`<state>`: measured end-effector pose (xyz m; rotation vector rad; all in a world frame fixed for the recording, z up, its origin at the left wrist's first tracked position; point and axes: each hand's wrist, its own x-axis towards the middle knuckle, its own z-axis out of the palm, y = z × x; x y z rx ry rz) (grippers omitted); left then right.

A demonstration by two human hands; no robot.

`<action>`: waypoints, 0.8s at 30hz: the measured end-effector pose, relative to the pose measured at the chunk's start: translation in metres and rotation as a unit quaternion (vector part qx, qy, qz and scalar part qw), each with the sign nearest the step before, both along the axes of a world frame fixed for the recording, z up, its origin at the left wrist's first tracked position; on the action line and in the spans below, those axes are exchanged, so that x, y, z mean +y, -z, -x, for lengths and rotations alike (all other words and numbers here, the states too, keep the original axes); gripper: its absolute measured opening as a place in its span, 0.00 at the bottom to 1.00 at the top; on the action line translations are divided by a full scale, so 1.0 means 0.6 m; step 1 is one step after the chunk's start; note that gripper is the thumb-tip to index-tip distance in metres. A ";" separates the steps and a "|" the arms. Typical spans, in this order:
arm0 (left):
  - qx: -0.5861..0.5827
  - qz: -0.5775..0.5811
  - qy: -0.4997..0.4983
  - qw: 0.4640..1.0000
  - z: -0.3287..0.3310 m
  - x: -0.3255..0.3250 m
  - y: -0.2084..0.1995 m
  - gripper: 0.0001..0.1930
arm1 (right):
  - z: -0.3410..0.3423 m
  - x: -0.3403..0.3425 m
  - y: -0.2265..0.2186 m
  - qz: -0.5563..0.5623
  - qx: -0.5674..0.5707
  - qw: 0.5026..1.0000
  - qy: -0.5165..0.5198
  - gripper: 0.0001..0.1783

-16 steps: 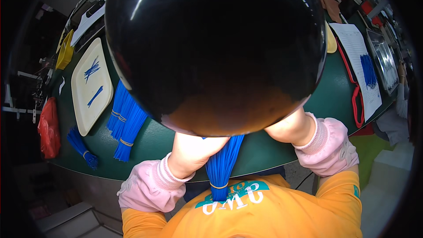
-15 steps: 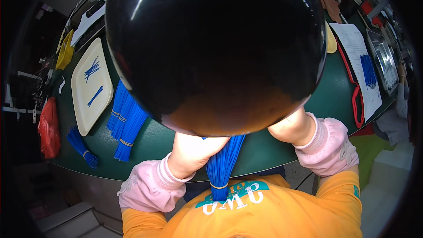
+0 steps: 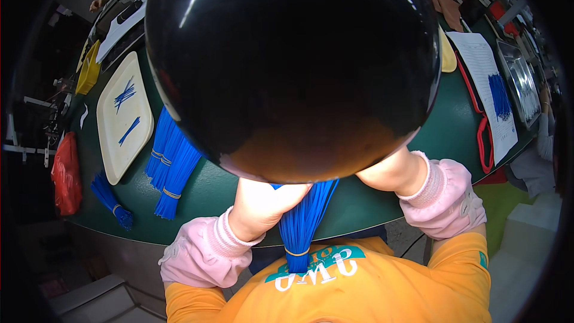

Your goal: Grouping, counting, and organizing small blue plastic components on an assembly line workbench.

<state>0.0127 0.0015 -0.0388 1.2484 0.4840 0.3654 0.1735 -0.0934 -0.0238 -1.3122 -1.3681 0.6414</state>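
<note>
A bundle of thin blue wires [image 3: 299,221], tied by a tan band near its lower end, hangs over the table edge in front of my chest. My left hand [image 3: 263,203] lies against its left side, palm edge and thumb base showing. To the right of the bundle is my right hand [image 3: 391,170], only its wrist and heel in view. A large glossy black dome [image 3: 293,72] covers the fingers of both hands and the bundle's upper part, so their grip does not show.
More tied blue bundles [image 3: 173,173] lie at left, beside a cream tray [image 3: 116,137] with loose blue pieces. A small blue bundle [image 3: 110,203] and a red bag [image 3: 66,173] are farther left. At right are a paper sheet [image 3: 472,54] with blue pieces and a clear tray [image 3: 520,78].
My right hand has shifted slightly left, toward the bundle. The bundle's upper strands spread a little more to the right. At the far upper left another person's arm has moved.
</note>
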 end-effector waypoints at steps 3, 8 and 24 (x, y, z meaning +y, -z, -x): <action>-0.004 -0.005 -0.003 1.000 -0.001 -0.001 0.001 0.13 | 0.006 0.001 -0.006 -0.085 -0.012 0.996 0.027 0.18; 0.001 -0.014 0.002 1.000 -0.001 0.000 -0.001 0.13 | 0.006 0.001 -0.009 -0.085 -0.058 0.995 0.020 0.19; 0.007 -0.027 -0.012 1.000 0.001 -0.004 0.003 0.13 | 0.005 -0.006 -0.011 -0.089 -0.048 0.993 0.053 0.18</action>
